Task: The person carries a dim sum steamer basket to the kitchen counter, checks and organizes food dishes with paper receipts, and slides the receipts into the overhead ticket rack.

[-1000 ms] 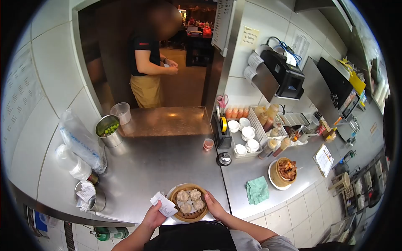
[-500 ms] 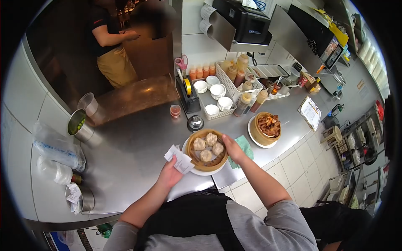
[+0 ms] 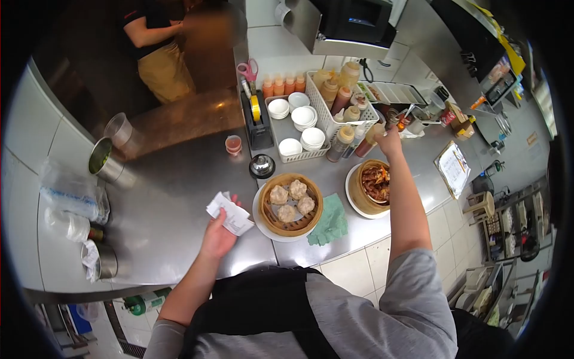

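Note:
My left hand [image 3: 219, 234] is closed on folded white paper slips [image 3: 230, 214], above the counter's front part. Just right of it, a bamboo steamer [image 3: 267, 224] holding several dumplings [image 3: 287, 210] sits on a white plate [image 3: 258, 220]. My right hand [image 3: 390, 143] reaches over a second bamboo steamer [image 3: 357, 190], filled with brown sauced pieces [image 3: 375, 181]. It is beside a squeeze bottle [image 3: 372, 136] and a container of red sauce [image 3: 402, 124]. Its fingers are mostly hidden, so whether it grips something cannot be made out.
A green cloth [image 3: 330, 221] lies between the steamers. Behind are a call bell [image 3: 262, 166], a small red sauce cup [image 3: 233, 143], a tray of white bowls [image 3: 291, 146], a bottle basket [image 3: 323, 113] and a tape dispenser [image 3: 258, 122]. A person [image 3: 158, 54] stands beyond the pass.
My right hand has let go of the dumpling steamer and moved right and away to the sauce bottles. My left hand, with the slips, has drawn left, off the plate.

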Demonstrator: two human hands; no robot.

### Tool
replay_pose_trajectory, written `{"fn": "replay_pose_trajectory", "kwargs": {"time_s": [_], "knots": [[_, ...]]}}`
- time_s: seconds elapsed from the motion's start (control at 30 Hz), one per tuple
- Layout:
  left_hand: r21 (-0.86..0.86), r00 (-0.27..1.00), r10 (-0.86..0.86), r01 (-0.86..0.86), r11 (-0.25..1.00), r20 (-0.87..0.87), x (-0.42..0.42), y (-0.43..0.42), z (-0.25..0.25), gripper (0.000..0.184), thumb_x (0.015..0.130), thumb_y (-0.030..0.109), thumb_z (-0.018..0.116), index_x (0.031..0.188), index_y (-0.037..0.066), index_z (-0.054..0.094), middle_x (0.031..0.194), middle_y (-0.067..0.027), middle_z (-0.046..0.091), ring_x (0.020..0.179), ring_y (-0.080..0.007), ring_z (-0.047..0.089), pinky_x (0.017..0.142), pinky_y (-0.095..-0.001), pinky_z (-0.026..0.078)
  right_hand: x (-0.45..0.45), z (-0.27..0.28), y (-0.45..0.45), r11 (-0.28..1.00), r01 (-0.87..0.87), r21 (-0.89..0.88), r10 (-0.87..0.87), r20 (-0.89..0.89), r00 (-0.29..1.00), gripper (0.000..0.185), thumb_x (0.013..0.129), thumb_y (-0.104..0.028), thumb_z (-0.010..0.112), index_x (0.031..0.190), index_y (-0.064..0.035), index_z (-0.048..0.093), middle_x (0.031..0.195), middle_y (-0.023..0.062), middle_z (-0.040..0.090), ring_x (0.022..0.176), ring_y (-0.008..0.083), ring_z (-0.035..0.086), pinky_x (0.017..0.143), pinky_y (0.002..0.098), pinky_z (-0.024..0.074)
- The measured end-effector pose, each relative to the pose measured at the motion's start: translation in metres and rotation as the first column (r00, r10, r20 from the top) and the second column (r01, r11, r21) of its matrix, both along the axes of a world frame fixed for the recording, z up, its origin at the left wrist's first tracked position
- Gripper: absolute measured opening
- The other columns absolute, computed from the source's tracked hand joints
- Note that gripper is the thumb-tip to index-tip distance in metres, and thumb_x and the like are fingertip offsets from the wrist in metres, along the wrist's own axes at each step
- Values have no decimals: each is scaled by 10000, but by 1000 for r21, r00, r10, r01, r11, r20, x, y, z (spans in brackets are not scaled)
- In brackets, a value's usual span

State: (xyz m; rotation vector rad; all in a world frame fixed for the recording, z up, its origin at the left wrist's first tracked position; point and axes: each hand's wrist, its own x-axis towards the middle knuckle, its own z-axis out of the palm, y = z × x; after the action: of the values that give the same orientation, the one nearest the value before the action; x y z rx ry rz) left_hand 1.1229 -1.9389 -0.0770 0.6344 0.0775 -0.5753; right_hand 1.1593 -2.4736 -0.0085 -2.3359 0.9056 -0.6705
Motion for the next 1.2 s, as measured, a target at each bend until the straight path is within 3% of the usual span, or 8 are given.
{"fn": "replay_pose_trajectory", "kwargs": {"time_s": [0.1, 0.27, 0.37, 0.53, 0.63, 0.73, 1.03, 1.2], "knots": [[23, 999, 32, -32, 999, -4, 0, 25, 2, 337, 973, 290, 536, 1260, 114, 535, 1199, -54, 605, 1105, -215, 586, 971, -403, 473, 10, -17, -13, 886, -208, 414, 199, 64, 978, 575, 741, -168, 772, 1229, 15, 528, 1143, 117, 631, 1022, 211, 594, 912, 331, 447], [304, 977, 213, -209, 929, 20, -15, 46, 32, 466, 953, 74, 526, 1390, 177, 400, 1139, -109, 622, 1029, -232, 635, 874, -392, 547, 0, 0, 6, 954, -224, 201, 49, 629, 776, 343, 853, -121, 662, 1150, -18, 523, 1082, 94, 635, 950, 187, 619, 854, 316, 490], [437, 972, 200, -234, 869, 123, -20, 46, 45, 648, 928, 8, 529, 1467, 244, 257, 1149, -132, 601, 1013, -237, 637, 837, -384, 566, -22, 80, 71, 980, -198, 30, 146, 572, 807, 348, 889, -169, 654, 1171, -30, 504, 1007, 79, 629, 901, 174, 601, 830, 318, 487], [506, 966, 90, -206, 838, 244, -8, 37, 37, 669, 914, -41, 530, 1454, 225, 238, 1124, -149, 605, 999, -231, 643, 836, -366, 561, -49, 97, 171, 663, -734, -148, 678, -298, 672, 435, 837, -208, 698, 1217, -94, 520, 952, 138, 673, 834, 273, 669, 746, 372, 527], [475, 965, 57, -176, 862, 255, -5, 27, 40, 623, 913, -37, 537, 1423, 202, 270, 1104, -141, 614, 982, -223, 647, 831, -361, 562, -62, 89, 237, 480, -862, -163, 443, -803, 399, 512, 802, -464, 689, 1186, -150, 562, 929, 137, 677, 824, 315, 673, 693, 395, 533], [468, 967, 46, -163, 869, 251, -4, 35, 37, 569, 913, -35, 539, 1390, 186, 319, 1092, -127, 618, 975, -218, 648, 826, -357, 564, -64, 74, 270, 438, -883, -170, 389, -850, 356, 595, 770, -599, 629, 1164, -155, 582, 876, 97, 685, 791, 270, 684, 658, 378, 534], [455, 990, 76, -123, 882, 120, 1, 83, 23, 495, 920, -26, 534, 1344, 180, 384, 1110, -110, 611, 974, -212, 645, 800, -356, 574, -71, 86, 276, 541, -823, -172, 167, -937, 305, 514, 782, -580, 646, 1069, -154, 642, 790, 76, 690, 762, 253, 695, 649, 371, 541], [439, 991, 67, -112, 891, 119, 6, 94, 21, 471, 921, -20, 539, 1328, 172, 402, 1114, -107, 608, 975, -209, 643, 789, -352, 575, -103, 85, 292, 519, -840, -155, 255, -911, 325, 482, 796, -586, 631, 1005, -152, 634, 760, 77, 683, 719, 278, 681, 616, 402, 525]]}}
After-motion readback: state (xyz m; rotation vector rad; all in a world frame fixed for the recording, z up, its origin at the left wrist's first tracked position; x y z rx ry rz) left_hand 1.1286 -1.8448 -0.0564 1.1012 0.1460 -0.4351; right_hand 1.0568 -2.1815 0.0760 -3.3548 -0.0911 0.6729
